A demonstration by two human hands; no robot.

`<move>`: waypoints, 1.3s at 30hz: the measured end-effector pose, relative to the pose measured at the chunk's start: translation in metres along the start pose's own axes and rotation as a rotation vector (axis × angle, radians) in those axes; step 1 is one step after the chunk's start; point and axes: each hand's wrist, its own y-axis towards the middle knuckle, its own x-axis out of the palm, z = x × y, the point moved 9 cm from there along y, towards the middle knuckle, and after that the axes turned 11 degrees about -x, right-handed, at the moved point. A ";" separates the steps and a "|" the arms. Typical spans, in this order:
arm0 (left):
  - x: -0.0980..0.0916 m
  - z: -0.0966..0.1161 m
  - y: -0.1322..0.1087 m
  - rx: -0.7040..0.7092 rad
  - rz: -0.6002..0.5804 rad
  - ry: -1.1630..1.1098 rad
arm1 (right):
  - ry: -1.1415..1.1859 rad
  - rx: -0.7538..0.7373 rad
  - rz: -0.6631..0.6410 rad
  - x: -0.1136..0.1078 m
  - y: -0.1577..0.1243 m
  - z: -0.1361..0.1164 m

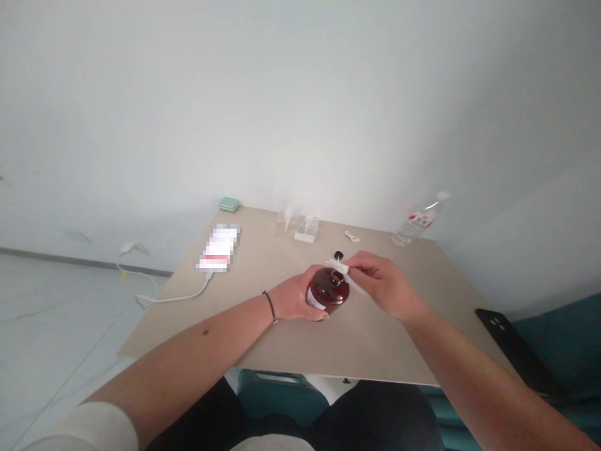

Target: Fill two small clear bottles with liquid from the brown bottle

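Centrally, the left hand [298, 295] grasps the side of a roughly upright red-brown bottle [327, 290] over the surface [291, 344], while the right hand [382, 282], nearer the open mouth [336, 278], pinches a white piece [339, 267] just beside it.

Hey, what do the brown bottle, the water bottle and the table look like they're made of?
Brown bottle: glossy glass or plastic; bright highlights show the shine, but I can't tell which.
Water bottle: probably clear, shiny plastic, going by its see-through body.
Table: smooth, matte beige top, perhaps laminate, since its colour is even with no visible grain.
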 end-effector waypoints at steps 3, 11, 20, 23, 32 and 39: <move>0.000 -0.002 0.001 -0.014 0.001 -0.006 | 0.195 0.135 -0.006 0.013 0.002 0.010; -0.001 -0.003 0.001 -0.027 0.017 0.011 | 0.636 0.474 0.206 0.031 -0.045 0.030; -0.002 -0.008 0.003 -0.048 0.029 -0.003 | -0.067 0.495 0.517 -0.038 -0.109 0.105; -0.002 -0.011 0.005 -0.038 0.017 -0.060 | -0.567 0.396 0.206 -0.041 -0.102 0.120; -0.001 -0.023 0.011 0.044 0.029 -0.329 | 0.346 0.144 0.246 0.064 -0.071 0.047; -0.027 -0.033 0.008 0.036 0.242 -0.345 | 0.340 0.128 0.384 0.073 -0.041 0.052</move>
